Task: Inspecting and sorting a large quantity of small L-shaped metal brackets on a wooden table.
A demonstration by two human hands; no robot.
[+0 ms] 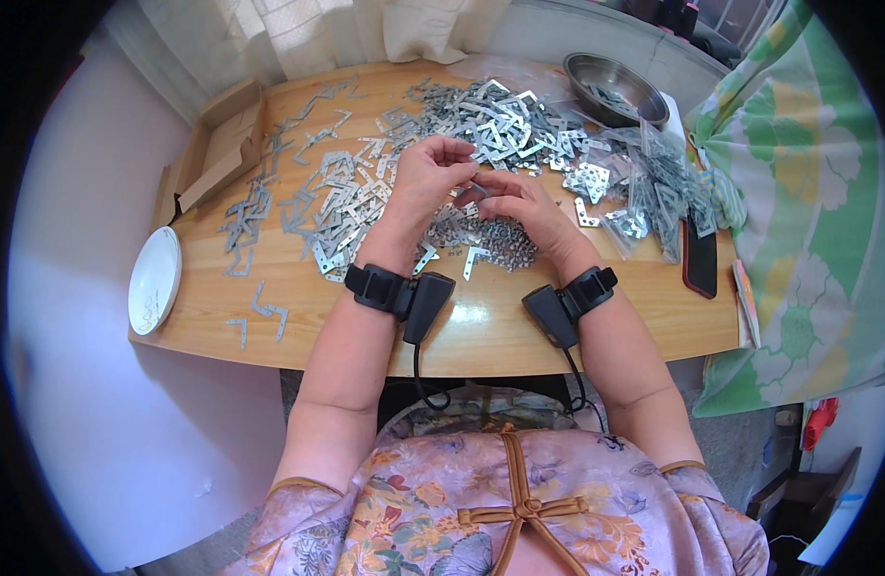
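Observation:
Both my hands meet over the middle of the table, fingertips nearly touching. My left hand [431, 175] is closed in a pinch, and whatever lies between its fingertips is too small to make out. In my right hand [527, 206] a thin grey piece [474, 193], which looks like a metal bracket, is gripped between thumb and fingers. Beneath the hands spreads a heap of small metal screws [505, 240]. Loose L-shaped corner brackets [351, 206] lie to the left, and a larger pile of brackets [500, 120] rises behind the hands. A single bracket [474, 257] rests in front of the screws.
Clear bags of packed brackets [658, 187] lie at the right, beside a dark phone [700, 259]. A steel bowl [617, 88] stands at the back right. On the left are an open cardboard box [212, 144] and a white plate [155, 281]. A green patterned cloth [798, 192] hangs at the right.

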